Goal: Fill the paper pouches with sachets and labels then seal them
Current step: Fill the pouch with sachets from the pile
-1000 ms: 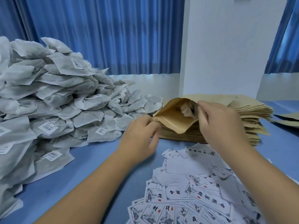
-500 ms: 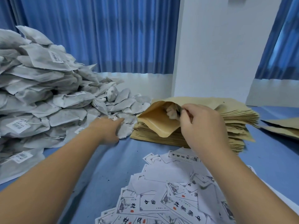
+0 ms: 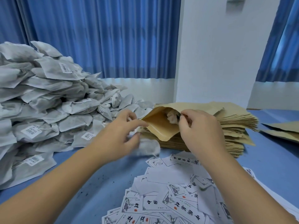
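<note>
My right hand (image 3: 200, 128) pinches the upper lip of an open brown paper pouch (image 3: 159, 125), which lies on a stack of flat pouches (image 3: 233, 125). A crumpled white sachet (image 3: 172, 118) shows inside the pouch's mouth. My left hand (image 3: 119, 135) holds a blurred grey sachet (image 3: 148, 147) just left of and below the pouch opening. A big heap of grey sachets (image 3: 45, 102) fills the left side. Printed white labels (image 3: 171, 196) lie scattered in front on the blue table (image 3: 90, 188).
More brown pouches (image 3: 281, 130) lie at the right edge of the table. Blue curtains (image 3: 103, 36) and a white wall pillar (image 3: 215, 50) stand behind the table.
My left hand reached left into the sachet heap, then came back toward the pouch with a sachet in its fingers. My right hand kept holding the pouch open.
</note>
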Demonstrator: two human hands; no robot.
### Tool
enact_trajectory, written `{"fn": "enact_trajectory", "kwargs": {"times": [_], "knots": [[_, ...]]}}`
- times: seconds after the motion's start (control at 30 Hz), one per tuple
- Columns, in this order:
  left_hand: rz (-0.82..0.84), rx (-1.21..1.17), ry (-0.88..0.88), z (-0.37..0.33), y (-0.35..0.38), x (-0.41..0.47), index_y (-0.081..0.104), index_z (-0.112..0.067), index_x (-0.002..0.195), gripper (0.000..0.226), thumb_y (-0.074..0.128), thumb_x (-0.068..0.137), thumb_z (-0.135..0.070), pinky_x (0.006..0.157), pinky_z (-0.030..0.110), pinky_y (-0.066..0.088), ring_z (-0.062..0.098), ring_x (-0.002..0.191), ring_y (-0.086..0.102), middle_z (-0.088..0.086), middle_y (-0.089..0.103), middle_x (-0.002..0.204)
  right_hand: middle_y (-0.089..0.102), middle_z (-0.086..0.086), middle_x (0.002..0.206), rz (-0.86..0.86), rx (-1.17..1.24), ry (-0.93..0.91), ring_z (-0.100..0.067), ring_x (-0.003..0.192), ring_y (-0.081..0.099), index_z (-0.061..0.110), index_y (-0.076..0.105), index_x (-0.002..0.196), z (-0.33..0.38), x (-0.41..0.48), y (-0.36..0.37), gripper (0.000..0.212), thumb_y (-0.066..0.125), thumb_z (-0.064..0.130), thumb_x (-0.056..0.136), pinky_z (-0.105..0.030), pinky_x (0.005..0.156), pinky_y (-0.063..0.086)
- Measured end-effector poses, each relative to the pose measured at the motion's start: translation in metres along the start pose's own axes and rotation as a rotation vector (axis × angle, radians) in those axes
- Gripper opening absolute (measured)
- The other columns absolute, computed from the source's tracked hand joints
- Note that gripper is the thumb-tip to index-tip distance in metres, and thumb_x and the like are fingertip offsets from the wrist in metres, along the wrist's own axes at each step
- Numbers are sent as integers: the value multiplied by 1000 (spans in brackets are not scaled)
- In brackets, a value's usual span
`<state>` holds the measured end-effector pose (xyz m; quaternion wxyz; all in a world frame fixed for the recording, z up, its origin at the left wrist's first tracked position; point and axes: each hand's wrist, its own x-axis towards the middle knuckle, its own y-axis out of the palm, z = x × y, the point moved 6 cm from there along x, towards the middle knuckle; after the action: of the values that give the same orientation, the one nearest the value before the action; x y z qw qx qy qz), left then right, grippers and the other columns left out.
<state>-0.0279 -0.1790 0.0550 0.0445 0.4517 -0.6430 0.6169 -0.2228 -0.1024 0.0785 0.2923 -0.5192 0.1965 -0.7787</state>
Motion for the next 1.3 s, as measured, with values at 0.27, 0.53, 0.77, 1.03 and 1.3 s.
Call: {"fn": "enact_trajectory", "kwargs": {"times": [0.27,0.53,0.77,1.03,1.3], "knots": [[533,310,-222,7,44,-19,50,-46,121,45,43,82,-67,75,28,43,6,91,48,-20,43,107,54,5,67,-11,4,-6,-19,68,49,21,62,75,-3,2,0,21,48,25,91,-31,55,29],[545,298,-192,-3,36,-22,57,-36,110,34,50,78,-38,78,31,50,11,96,55,-14,59,98,57,4,68,-4,34,-18,-21,68,51,20,65,78,-3,2,0,22,49,26,91,-30,54,33],[-26,532,178,-49,-1,8,67,-16,115,54,36,75,-35,69,37,44,25,78,54,-2,66,84,60,3,69,7,71,11,-20,71,55,20,66,77,-5,4,-2,22,49,24,90,-31,57,44],[183,702,-91,-58,55,53,57,-26,112,22,52,91,-29,47,26,22,22,69,47,-4,43,79,53,1,61,4,67,-71,-23,66,49,14,59,68,5,3,-2,25,49,20,90,-34,57,38],[233,124,-137,-40,84,82,54,-15,84,7,50,87,-18,64,26,37,27,80,55,6,56,81,53,-1,62,-4,79,-92,-26,67,50,11,54,66,6,3,1,27,48,19,90,-37,59,40]]}}
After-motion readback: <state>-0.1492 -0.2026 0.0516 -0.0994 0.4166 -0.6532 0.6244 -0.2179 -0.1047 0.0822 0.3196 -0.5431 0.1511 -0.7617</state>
